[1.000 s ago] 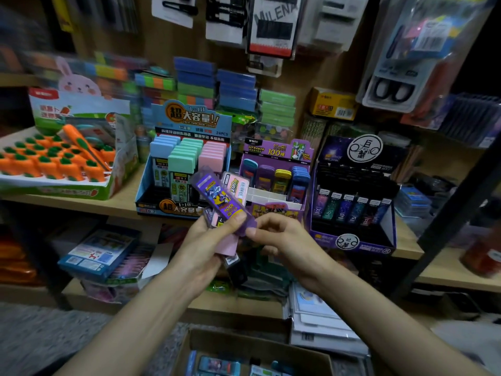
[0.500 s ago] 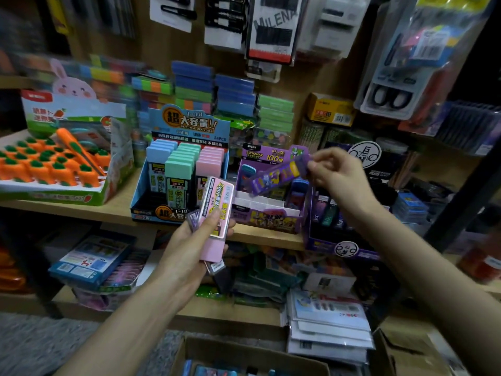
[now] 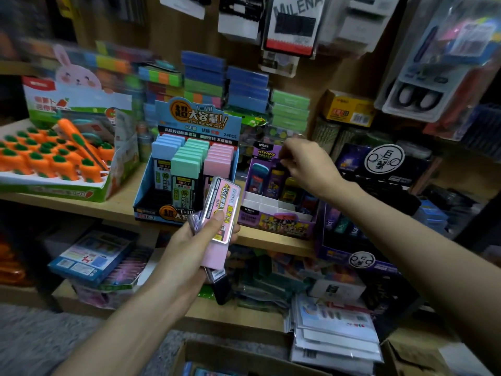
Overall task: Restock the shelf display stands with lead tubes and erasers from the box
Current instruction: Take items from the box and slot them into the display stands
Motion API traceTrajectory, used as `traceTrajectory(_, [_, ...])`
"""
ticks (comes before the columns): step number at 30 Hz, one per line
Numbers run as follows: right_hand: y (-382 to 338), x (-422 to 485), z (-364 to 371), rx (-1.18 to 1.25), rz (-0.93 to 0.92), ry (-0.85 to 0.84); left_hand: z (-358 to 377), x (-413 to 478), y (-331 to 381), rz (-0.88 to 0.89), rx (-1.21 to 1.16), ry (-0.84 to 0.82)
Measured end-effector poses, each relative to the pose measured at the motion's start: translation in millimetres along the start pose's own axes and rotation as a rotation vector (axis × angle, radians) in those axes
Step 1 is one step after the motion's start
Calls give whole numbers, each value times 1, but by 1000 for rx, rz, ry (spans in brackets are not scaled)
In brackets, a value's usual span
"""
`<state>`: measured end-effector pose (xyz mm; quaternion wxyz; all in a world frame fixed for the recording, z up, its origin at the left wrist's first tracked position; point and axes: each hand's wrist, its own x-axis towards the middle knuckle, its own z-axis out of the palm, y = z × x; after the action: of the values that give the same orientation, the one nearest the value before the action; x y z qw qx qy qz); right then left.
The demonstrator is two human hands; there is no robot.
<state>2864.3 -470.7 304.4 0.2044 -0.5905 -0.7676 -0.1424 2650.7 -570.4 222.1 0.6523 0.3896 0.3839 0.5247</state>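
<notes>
Two hands are up at the wooden shelf (image 3: 119, 204), all of it seen from the head camera. The left hand (image 3: 189, 251), close to the middle of the view, grips a small stack of packs. Its thumb presses across the front of a pink lead tube (image 3: 221, 210) and its fingers wrap round behind. The pink tube tilts, its top leaning toward one o'clock. A purplish pack (image 3: 194, 222) peeks out along its nine o'clock edge, and a dark pack (image 3: 221, 290) pokes out under the hand at six o'clock.

The right hand (image 3: 305, 162) comes in from four o'clock and hangs over the back row of the purple display stand (image 3: 273, 215), fingers curled down toward the tubes (image 3: 257, 180) standing there. I cannot tell whether they pinch one; the fingertips blur into the packs. White dividers show in front of that row.

Just beside the purple stand, at its nine o'clock, sits the blue display stand (image 3: 146, 191) with rows of blue, green and pink tubes. The held stack is in front of its lower right corner. Farther out at nine o'clock is a tray of orange carrot-shaped pieces (image 3: 54, 164). At three o'clock stands a black display stand (image 3: 379, 169). An open cardboard box (image 3: 244, 354) lies at six o'clock on the bottom edge, with a few packs visible inside.
</notes>
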Motion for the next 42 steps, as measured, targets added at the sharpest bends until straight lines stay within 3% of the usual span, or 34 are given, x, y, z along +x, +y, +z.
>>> traceTrajectory(8, [2,-6,16,-102,15,5,0,-4,1,13,-12,-19])
traceTrajectory(11, [-6,-15,4,22,37,69,2,-5,0,-5,-19,-38])
traceTrajectory(14, [-28,-44,-9,487,157,89,9,-8,-2,-7,-20,-73])
traceTrajectory(17, [-56,-83,-15,1126,387,-166,18,-12,-6,-31,-14,-120])
traceTrajectory(19, [-65,-104,-16,1376,503,-256,22,-15,-10,-46,4,-147])
traceTrajectory(21, [-67,-117,-18,1506,579,-232,26,-17,-15,-47,12,-172])
traceTrajectory(27, [-50,-138,-22,1542,773,11,33,-13,-28,-33,48,-136])
traceTrajectory(32, [-38,-156,-18,1588,758,-20,36,-8,-21,11,58,-79])
traceTrajectory(36, [-42,-169,-5,1502,643,-162,37,-3,-16,36,26,-29])
traceTrajectory(40, [-53,-171,-2,1163,378,-357,35,-5,-10,46,57,-77])
traceTrajectory(42, [-56,-162,-10,1002,235,-328,30,-5,-4,60,88,-108])
